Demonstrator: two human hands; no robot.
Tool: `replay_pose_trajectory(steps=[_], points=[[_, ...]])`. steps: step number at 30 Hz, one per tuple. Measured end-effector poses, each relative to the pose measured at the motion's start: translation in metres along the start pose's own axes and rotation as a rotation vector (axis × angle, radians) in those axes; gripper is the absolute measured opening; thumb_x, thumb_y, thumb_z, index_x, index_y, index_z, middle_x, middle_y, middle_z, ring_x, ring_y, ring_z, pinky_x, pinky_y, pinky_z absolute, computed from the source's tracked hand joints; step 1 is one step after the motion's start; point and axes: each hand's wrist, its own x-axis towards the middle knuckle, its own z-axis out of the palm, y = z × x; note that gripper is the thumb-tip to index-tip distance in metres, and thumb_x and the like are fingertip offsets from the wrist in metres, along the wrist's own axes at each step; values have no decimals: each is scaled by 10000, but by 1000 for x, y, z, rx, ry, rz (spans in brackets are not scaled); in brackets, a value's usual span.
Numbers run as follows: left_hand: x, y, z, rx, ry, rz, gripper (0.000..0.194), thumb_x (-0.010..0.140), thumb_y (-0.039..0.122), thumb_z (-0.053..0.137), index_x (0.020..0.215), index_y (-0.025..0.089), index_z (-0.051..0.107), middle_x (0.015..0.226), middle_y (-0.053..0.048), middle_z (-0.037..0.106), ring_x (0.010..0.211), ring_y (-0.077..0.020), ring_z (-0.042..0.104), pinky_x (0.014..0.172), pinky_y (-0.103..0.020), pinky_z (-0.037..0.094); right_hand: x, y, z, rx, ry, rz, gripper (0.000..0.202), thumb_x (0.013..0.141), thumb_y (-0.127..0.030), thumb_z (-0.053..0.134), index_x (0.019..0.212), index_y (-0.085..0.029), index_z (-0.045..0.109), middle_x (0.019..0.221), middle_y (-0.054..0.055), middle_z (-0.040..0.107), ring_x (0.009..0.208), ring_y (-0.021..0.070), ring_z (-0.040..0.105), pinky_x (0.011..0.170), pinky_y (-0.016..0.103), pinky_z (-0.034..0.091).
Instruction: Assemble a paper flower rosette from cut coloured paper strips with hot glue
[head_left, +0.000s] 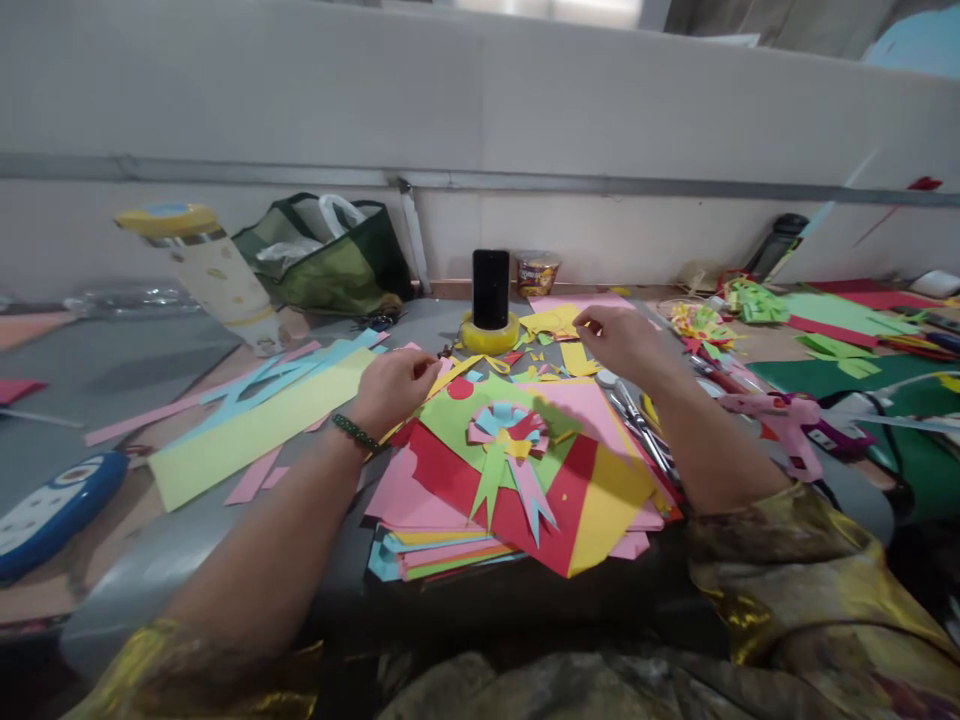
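My left hand [394,388], with a green bead bracelet [355,433] at the wrist, has its fingers curled together beside a narrow yellow paper strip [459,376]. Whether it grips the strip is hidden. My right hand [621,340] is closed in a pinch over yellow paper scraps [574,358]; what sits between its fingertips is too small to make out. Between the hands, a paper rosette [508,432] in pink, blue and red, with a yellow centre and two forked tails, lies on a stack of coloured paper sheets [435,490].
A phone [491,290] stands in a yellow tape roll [490,335]. Paper strips [262,410] and a tilted tumbler [217,270] are at left. Scissors [641,425] and a pink glue gun [795,425] lie at right. A green bag [330,260] rests by the wall.
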Motion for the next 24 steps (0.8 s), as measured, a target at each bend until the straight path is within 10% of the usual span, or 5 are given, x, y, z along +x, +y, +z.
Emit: replay_pose_trajectory(steps=[16,24], points=[[12,-37,-15,21,85,-246,365,837,353,499,986,181,784,774,-55,752,728,-217,661,635,-291,453,2,2,33,-149,-150,-5,342,922,-232,434,1072,-204,740,1048,120,764,949,277,698,704,315,462],[11,-47,-21,23,-168,-298,308,797,383,567,798,164,783,737,-41,751,711,-202,664,611,-256,467,5,9,41,-134,-65,-39,301,888,-272,473,965,-214,758,943,113,771,883,283,698,658,310,444]])
